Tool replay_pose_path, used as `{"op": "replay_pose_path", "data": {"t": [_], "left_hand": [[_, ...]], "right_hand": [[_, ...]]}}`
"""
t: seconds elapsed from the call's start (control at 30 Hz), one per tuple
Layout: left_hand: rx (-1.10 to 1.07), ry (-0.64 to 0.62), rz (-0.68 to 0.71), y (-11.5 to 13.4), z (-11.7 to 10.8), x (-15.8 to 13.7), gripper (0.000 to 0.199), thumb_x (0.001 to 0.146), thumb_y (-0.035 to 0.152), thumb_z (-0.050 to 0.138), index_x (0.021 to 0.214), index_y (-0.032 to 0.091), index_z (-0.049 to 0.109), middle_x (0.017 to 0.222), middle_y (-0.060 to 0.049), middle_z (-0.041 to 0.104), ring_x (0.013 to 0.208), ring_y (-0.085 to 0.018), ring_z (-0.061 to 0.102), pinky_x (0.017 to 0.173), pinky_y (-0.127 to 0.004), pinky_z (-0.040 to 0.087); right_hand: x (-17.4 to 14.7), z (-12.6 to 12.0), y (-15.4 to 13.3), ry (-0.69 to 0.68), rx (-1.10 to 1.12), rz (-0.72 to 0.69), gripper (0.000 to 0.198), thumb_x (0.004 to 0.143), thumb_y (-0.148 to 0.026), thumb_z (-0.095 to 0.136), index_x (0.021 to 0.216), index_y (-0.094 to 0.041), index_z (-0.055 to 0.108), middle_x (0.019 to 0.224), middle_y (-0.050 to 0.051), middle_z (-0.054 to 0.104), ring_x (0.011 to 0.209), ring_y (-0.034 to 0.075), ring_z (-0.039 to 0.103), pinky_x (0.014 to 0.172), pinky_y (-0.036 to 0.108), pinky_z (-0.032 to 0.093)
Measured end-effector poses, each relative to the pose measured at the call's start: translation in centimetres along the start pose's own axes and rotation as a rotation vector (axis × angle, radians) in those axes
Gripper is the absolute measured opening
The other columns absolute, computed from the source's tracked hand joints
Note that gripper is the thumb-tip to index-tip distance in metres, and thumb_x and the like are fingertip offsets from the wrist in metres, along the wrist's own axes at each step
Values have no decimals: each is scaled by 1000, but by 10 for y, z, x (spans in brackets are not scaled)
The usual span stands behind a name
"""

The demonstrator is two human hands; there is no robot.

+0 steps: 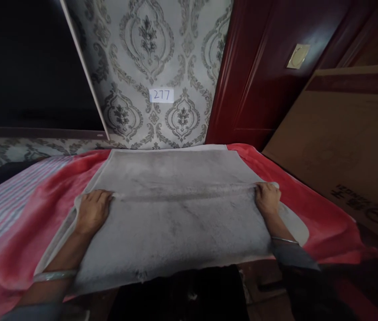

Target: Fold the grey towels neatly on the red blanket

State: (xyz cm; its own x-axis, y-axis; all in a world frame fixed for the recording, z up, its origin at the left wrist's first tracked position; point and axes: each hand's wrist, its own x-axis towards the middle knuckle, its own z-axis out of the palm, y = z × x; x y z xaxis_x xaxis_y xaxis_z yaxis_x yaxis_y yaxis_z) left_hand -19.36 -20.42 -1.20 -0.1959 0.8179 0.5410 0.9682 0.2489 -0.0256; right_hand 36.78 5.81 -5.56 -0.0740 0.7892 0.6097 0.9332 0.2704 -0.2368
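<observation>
A grey plush cloth (172, 227) lies spread out in front of the person, on top of a red blanket (329, 227), its near edge facing the body. A raised crease runs straight across it from one hand to the other. The left hand (92, 210) has its grip closed on the cloth at the crease's left end, near the side edge; the right hand (268, 197) grips it likewise at the right end. A pale bangle (55, 275) circles the left wrist, a thin silvery one the right. The red blanket shows on both sides of the cloth, with a striped fabric (31, 178) beyond it at the left. Behind stands a patterned wall (185, 53) bearing a white card (161, 95) marked 277, between a dark screen (31, 67) and a dark red panel (259, 71). A cardboard box (346, 138) leans at the right
</observation>
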Motion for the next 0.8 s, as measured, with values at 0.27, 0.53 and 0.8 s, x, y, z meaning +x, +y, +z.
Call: {"op": "replay_pose_path", "data": {"t": [0.27, 0.53, 0.8], "left_hand": [[40, -84, 17, 2, -5, -4, 38, 92, 38, 39, 98, 16, 69, 101, -16, 71, 101, -33, 63, 86, -45, 43], [34, 111, 47, -6, -20, -15, 36, 95, 35, 36, 84, 18, 66, 84, -13, 71, 86, -29, 66, 79, -42, 44], [68, 419, 180, -13, -86, -39, 34, 97, 38, 35, 79, 23, 60, 75, -8, 68, 71, -25, 62, 66, -38, 44]], "right_hand": [[-6, -2, -9, -160, -91, 43, 36, 89, -20, 41, 109, -17, 71, 115, 16, 68, 113, 34, 54, 92, 49, 42], [-21, -22, -2, 61, 162, 25, 33, 85, -19, 37, 96, -20, 68, 98, 14, 68, 101, 29, 58, 92, 42, 46], [-49, -108, 24, 191, 196, 12, 26, 85, -31, 41, 90, -21, 64, 89, 13, 66, 93, 30, 58, 85, 44, 48]]}}
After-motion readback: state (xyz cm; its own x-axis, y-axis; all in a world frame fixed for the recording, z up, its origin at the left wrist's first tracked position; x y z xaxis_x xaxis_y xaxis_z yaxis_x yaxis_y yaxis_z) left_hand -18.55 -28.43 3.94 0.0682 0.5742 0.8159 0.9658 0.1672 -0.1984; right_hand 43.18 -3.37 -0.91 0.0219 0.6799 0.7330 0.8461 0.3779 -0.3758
